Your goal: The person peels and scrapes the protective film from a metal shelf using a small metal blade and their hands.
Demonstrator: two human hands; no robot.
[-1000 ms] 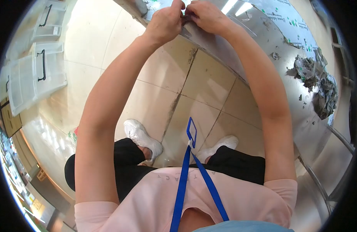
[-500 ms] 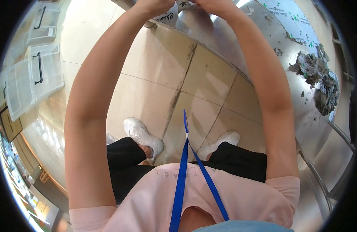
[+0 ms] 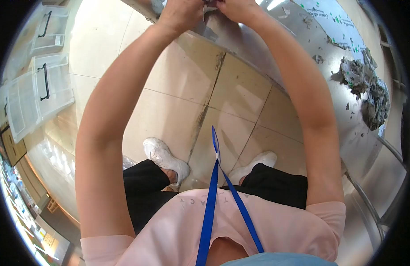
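My left hand point(image 3: 182, 14) is at the top edge of the view, its fingers closed. Close beside it, my right hand point(image 3: 237, 9) pinches with thumb and finger. Between the fingertips of both shows a small greyish bit of film point(image 3: 210, 5), partly cut off by the frame edge. Both hands are over the near edge of a shiny steel tabletop point(image 3: 298, 48). Printed white protective film point(image 3: 331, 15) with green marks and dark lettering still covers the table's far part.
Crumpled grey film scraps point(image 3: 367, 91) lie heaped on the steel at right, with small shreds around. Clear plastic bins point(image 3: 52, 82) with black handles stand at left. Below are the tiled floor point(image 3: 169, 75), my white shoes point(image 3: 163, 157) and a hanging blue lanyard point(image 3: 209, 208).
My left hand has come slightly down and nearer to me. The white printed piece that showed below and between the hands is now mostly out of sight. The scrap heap has not moved.
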